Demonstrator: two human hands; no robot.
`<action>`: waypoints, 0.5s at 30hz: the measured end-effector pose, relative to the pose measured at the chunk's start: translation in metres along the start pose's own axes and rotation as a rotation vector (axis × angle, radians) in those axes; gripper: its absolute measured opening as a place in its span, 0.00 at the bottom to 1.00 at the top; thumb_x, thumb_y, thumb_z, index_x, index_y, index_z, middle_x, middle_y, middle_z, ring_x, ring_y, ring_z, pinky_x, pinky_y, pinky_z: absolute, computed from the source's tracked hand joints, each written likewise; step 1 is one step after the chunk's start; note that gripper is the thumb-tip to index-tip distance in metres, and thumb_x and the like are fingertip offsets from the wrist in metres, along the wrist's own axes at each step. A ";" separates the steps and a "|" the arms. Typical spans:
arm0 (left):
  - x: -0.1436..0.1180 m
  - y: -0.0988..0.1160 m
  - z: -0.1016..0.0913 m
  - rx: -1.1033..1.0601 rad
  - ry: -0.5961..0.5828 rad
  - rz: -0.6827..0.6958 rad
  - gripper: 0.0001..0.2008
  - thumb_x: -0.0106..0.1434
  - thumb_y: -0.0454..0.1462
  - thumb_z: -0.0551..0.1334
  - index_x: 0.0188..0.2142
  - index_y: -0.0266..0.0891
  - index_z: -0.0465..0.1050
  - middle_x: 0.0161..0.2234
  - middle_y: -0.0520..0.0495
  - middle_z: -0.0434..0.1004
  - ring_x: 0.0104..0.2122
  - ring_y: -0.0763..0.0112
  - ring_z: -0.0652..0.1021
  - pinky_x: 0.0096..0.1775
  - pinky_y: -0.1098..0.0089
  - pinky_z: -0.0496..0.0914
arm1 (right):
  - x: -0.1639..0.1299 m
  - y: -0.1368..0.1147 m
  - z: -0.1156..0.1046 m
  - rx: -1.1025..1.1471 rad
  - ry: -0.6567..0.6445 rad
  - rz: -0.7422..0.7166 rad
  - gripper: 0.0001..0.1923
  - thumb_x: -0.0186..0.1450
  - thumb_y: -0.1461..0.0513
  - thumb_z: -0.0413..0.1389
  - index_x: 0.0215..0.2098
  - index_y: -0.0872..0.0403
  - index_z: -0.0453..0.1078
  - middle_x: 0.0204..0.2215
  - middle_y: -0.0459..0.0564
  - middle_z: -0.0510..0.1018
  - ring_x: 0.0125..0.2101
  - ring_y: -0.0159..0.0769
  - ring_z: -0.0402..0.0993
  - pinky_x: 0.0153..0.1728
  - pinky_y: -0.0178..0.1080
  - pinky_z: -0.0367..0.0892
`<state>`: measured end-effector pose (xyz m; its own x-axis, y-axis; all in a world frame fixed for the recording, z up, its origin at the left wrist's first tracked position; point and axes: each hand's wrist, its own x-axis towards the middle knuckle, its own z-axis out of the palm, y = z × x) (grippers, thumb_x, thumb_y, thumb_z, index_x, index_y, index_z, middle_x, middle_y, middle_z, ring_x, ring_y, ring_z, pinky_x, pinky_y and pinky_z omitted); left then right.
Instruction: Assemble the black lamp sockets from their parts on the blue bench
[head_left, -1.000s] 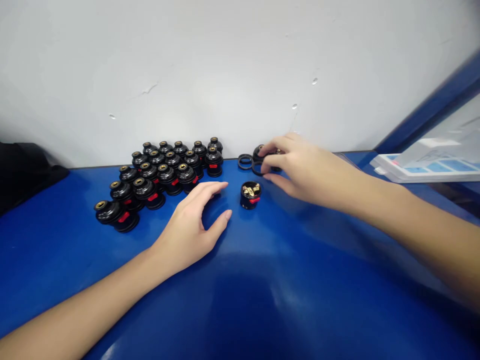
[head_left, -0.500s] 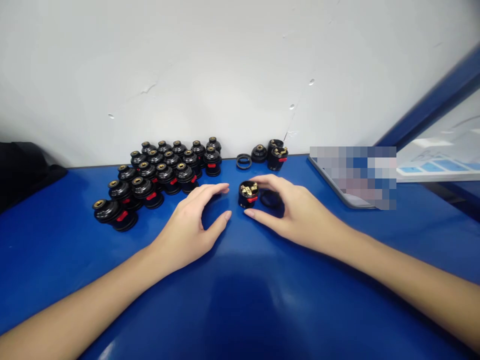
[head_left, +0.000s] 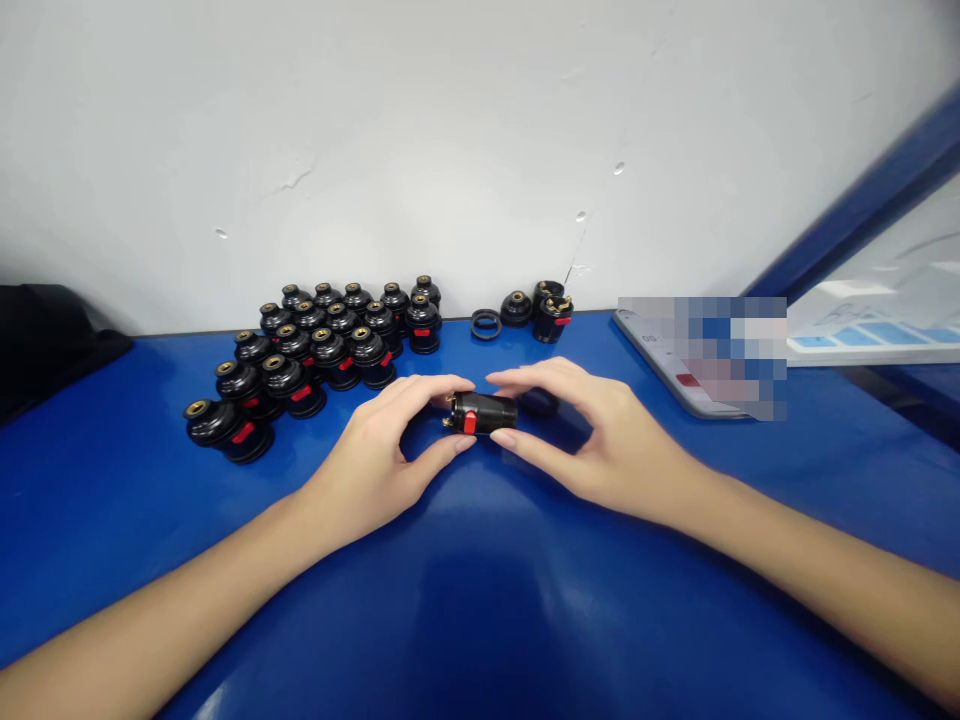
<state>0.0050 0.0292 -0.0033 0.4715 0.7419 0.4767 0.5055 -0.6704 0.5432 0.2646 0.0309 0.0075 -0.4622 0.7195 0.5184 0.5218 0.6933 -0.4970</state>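
Note:
Both hands meet over the middle of the blue table [head_left: 480,600]. A black socket body [head_left: 484,412] with a red tab and brass contacts lies on its side between them, brass end toward the left. My left hand [head_left: 390,450] pinches it with thumb and forefinger. My right hand [head_left: 592,435] grips its other end with thumb and forefinger, and a black ring [head_left: 538,402] sits under the curled fingers of that hand.
Several finished black sockets [head_left: 315,350] stand in rows at the back left. A loose black ring [head_left: 486,323], a cap [head_left: 516,307] and another socket body [head_left: 553,315] sit by the white wall [head_left: 450,140]. A blurred flat device [head_left: 701,355] lies right.
My right hand came back from the far parts with a ring, closed on the socket body and tipped it from upright onto its side. My left fingers closed on it too.

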 end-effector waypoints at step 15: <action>0.002 0.001 -0.001 -0.002 0.018 -0.138 0.14 0.72 0.40 0.69 0.55 0.45 0.75 0.48 0.50 0.84 0.48 0.64 0.83 0.53 0.64 0.76 | 0.000 0.023 -0.021 -0.127 -0.104 0.014 0.15 0.75 0.58 0.61 0.58 0.52 0.78 0.49 0.56 0.83 0.44 0.45 0.85 0.51 0.50 0.83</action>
<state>0.0058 0.0302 -0.0014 0.3847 0.8274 0.4091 0.5632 -0.5616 0.6061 0.2918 0.0455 0.0107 -0.5229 0.7339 0.4335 0.6119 0.6773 -0.4085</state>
